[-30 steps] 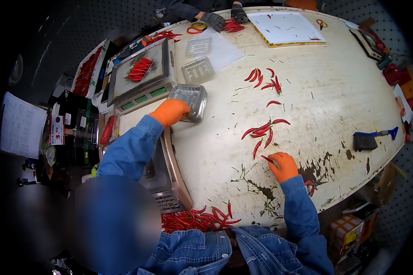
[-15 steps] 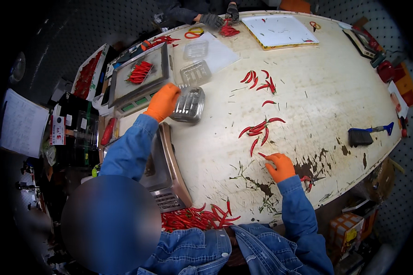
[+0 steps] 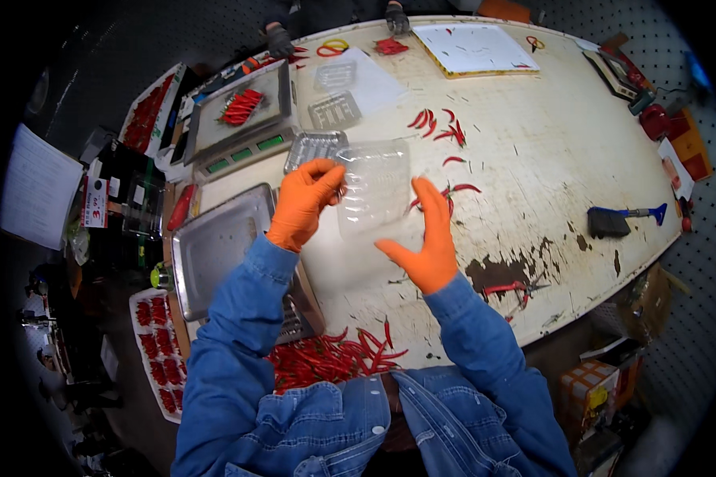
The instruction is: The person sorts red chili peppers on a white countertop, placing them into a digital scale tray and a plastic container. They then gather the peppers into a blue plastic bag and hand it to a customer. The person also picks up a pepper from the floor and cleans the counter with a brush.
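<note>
Fingers of the left hand (image 3: 301, 205) pinch the left side of a clear plastic tray (image 3: 378, 183), while those of the right hand (image 3: 428, 242) are spread apart beside its right side, with nothing seen between them; whether a fingertip touches the tray cannot be told.

In the head view, the tray is held in front of the person, over the left half of the bench (image 3: 549, 167), and no chillies show in it. Half a second ago the left hand was over the tray stack (image 3: 310, 147) and the right was at a single chilli. Now one tray stands apart from the stack, and the right hand has left that chilli and come across; for the work in hand this means a tray is free, with both hands at it and neither on the chillies.

Loose chillies (image 3: 451, 135) lie beyond the right hand, toward the far edge, and a few more (image 3: 465, 189) are partly hidden by it. A large chilli pile (image 3: 318, 364) lies along the near edge, beside the nearer scale (image 3: 227, 246). The farther scale (image 3: 207, 119), by the left edge, bears a chilli bundle (image 3: 240, 107). Red-handled clippers (image 3: 519, 288) lie near the right hand, toward the near edge; a brush (image 3: 608, 222) lies by the right edge.
</note>
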Motion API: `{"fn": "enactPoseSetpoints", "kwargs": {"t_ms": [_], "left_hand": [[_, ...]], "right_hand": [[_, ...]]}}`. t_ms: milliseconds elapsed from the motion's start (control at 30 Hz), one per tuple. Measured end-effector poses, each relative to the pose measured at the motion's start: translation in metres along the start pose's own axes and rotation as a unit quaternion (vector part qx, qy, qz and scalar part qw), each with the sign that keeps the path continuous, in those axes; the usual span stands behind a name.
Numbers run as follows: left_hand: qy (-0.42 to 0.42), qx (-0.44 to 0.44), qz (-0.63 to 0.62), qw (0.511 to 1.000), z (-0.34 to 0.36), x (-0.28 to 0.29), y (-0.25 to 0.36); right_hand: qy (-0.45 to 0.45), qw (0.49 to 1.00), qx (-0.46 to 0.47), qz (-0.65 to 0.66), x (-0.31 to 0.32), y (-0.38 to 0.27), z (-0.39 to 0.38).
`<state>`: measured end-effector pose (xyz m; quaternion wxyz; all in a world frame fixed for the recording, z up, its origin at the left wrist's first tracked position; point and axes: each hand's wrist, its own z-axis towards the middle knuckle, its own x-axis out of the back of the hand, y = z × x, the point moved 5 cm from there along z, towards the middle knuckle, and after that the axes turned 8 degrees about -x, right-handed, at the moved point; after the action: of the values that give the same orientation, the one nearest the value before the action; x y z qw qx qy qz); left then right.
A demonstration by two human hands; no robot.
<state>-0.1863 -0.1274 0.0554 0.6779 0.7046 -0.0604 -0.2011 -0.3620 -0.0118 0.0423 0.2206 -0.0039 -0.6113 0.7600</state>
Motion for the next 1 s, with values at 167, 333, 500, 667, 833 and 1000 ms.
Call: {"fn": "enactPoseSetpoints", "kwargs": {"t_ms": [167, 333, 500, 667, 833, 1000], "left_hand": [[-0.048, 0.024, -0.105, 0.993, -0.051, -0.031, -0.026], [-0.132, 0.139, -0.103, 0.976, -0.094, -0.042, -0.046], [-0.051, 0.096, -0.115, 0.987, -0.101, -0.033, -0.059], [-0.031, 0.082, -0.142, 0.986, -0.105, -0.036, -0.062], [0.044, 0.067, -0.083, 0.993, -0.104, -0.042, -0.054], [0.156, 0.024, -0.06, 0.986, -0.094, -0.02, -0.056]], "right_hand": [[-0.06, 0.903, -0.282, 0.318, 0.012, 0.054, -0.007], [0.002, 0.872, -0.289, 0.395, 0.027, 0.08, -0.033], [-0.045, 0.838, -0.335, 0.43, 0.021, 0.072, -0.042], [-0.074, 0.822, -0.356, 0.438, 0.019, 0.086, -0.054], [-0.029, 0.783, -0.417, 0.46, 0.011, 0.09, -0.062], [0.018, 0.818, -0.378, 0.433, 0.017, 0.094, -0.062]]}}
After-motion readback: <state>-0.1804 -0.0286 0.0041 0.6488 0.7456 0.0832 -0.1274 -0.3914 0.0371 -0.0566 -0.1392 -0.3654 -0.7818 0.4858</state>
